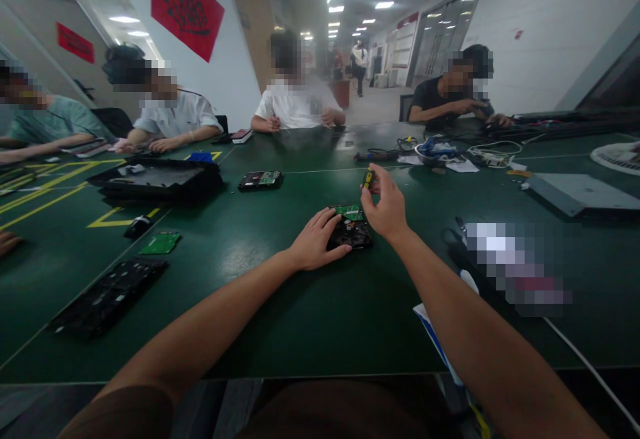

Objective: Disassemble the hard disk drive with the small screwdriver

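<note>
In the head view, my left hand (317, 239) presses on the left side of a black electronic device with a green circuit board (356, 234). Its thumb lies along the near edge, and its fingers rest over the left part, holding the device against the table. Just above the device's right side, my right hand (387, 204) is closed round a screwdriver with a yellow and black handle (369, 178). The screwdriver's shaft and tip cannot be made out. A second similar device (260, 180) lies farther back, to the left.
On the green table (280, 319), a black casing (155, 182), a loose green circuit board (160, 243) and a black frame (107, 296) lie left. To the right are a pixelated object (515, 266), a grey metal box (585, 194) and cables (493, 152). Several people sit across.
</note>
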Motion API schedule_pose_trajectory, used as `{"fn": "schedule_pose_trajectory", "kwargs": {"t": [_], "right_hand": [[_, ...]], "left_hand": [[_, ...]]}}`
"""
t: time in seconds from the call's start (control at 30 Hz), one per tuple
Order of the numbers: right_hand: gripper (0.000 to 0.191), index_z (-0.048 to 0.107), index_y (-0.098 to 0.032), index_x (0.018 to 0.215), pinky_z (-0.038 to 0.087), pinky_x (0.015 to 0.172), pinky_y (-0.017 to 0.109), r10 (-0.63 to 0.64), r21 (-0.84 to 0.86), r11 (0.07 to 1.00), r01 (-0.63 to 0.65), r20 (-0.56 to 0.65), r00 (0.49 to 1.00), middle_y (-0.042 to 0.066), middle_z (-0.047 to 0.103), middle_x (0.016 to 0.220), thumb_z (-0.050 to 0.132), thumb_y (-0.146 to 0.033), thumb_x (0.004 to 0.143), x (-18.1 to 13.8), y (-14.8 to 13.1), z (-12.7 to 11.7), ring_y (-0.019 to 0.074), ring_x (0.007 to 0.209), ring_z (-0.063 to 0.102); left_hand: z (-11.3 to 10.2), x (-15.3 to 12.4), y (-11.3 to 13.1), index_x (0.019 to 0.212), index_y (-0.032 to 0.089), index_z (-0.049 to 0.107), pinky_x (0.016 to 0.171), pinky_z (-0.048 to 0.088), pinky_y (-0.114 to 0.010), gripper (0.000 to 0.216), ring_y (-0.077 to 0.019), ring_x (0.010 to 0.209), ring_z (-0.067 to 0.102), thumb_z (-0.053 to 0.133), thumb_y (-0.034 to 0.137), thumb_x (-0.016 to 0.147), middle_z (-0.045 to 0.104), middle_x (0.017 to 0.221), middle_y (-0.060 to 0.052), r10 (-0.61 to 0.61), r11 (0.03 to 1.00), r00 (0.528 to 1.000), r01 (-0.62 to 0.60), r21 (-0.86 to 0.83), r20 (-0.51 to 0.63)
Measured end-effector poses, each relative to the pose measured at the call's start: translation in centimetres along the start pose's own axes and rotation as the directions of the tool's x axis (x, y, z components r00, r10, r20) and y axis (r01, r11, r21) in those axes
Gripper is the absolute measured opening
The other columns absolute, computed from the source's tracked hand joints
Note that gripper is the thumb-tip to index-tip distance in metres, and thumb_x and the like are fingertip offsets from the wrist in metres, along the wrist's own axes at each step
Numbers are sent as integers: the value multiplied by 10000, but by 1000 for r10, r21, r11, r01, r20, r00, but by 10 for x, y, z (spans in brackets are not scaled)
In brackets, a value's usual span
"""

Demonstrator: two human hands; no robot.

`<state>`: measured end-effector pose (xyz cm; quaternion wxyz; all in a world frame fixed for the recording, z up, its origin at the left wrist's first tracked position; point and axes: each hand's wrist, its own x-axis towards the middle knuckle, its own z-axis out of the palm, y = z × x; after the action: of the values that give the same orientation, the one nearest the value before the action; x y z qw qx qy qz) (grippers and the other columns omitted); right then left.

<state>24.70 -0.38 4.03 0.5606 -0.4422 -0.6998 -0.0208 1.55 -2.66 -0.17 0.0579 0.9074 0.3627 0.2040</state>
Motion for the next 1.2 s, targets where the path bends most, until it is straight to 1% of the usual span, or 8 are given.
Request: {"fn": "schedule_pose_trajectory", "kwargs": {"t": [0.07, 0.23, 0.33, 0.47, 0.67, 0.83, 1.03, 1.2], "right_hand": [[567, 441, -255, 1504, 619, 904, 523, 1, 9, 1000, -1, -2, 1000, 149, 613, 1334, 557, -238, 949, 0, 0, 1, 287, 1032, 679], [531, 478, -280, 1453, 636, 846, 482, 24, -22, 999, -25, -34, 999, 130, 596, 1268, 618, -292, 941, -2, -2, 0, 236, 894, 662], [556, 442, -266, 1482, 631, 875, 483, 7, -16, 1000, -8, -35, 999, 142, 578, 1307, 579, -245, 944, -2, 1, 2, 245, 950, 664], [595, 373, -243, 1531, 616, 933, 504, -3, 16, 1000, 3, -10, 1000, 160, 562, 1375, 517, -197, 956, -2, 5, 5, 277, 1091, 659], [579, 417, -283, 1502, 611, 932, 563, -4, -25, 1000, 3, -11, 1000, 146, 553, 1340, 587, -261, 949, -2, 4, 3, 291, 1060, 646], [598, 374, -252, 1520, 590, 979, 579, -23, -15, 1000, 23, -21, 1000, 165, 542, 1389, 531, -206, 945, -1, 5, 5, 324, 1193, 617], [548, 433, -261, 1473, 623, 893, 531, -9, -64, 998, 6, -38, 999, 150, 564, 1295, 599, -280, 951, -3, 2, 3, 270, 982, 645], [563, 397, -247, 1504, 602, 945, 550, -34, -63, 998, 32, -34, 999, 161, 560, 1340, 534, -223, 958, -2, 3, 3, 302, 1102, 631]], "left_hand": [[0, 0, -1, 1590, 114, 374, 1297, 249, -569, 933, -383, 1577, 259, 527, 746, 921, 353, 1659, -204, 3, 1000, 1000, -3, 2, 1], [-2, 0, 0, 1606, 176, 361, 1296, 245, -581, 888, -375, 1584, 250, 555, 712, 925, 335, 1676, -171, 33, 999, 999, -32, -20, 10], [-5, 1, 2, 1605, 204, 364, 1291, 252, -586, 859, -376, 1576, 268, 565, 694, 929, 336, 1674, -164, 52, 998, 998, -51, -30, 20], [-6, 0, 2, 1555, 193, 427, 1285, 280, -562, 798, -373, 1561, 292, 564, 678, 936, 318, 1666, -175, 62, 998, 998, -61, -31, 19], [-4, 1, -1, 1503, 227, 472, 1273, 289, -595, 718, -385, 1562, 272, 610, 635, 928, 311, 1659, -163, 86, 996, 996, -84, -42, 36], [-5, 2, -1, 1489, 236, 490, 1269, 308, -587, 694, -377, 1558, 285, 596, 643, 936, 324, 1647, -158, 90, 995, 995, -88, -56, 34], [-4, 1, -1, 1488, 224, 494, 1274, 304, -581, 685, -376, 1558, 281, 601, 621, 941, 335, 1640, -163, 93, 995, 995, -92, -49, 27], [-4, 1, 0, 1483, 223, 499, 1271, 314, -574, 670, -372, 1556, 288, 601, 610, 945, 331, 1637, -166, 91, 995, 996, -90, -51, 22]]}}
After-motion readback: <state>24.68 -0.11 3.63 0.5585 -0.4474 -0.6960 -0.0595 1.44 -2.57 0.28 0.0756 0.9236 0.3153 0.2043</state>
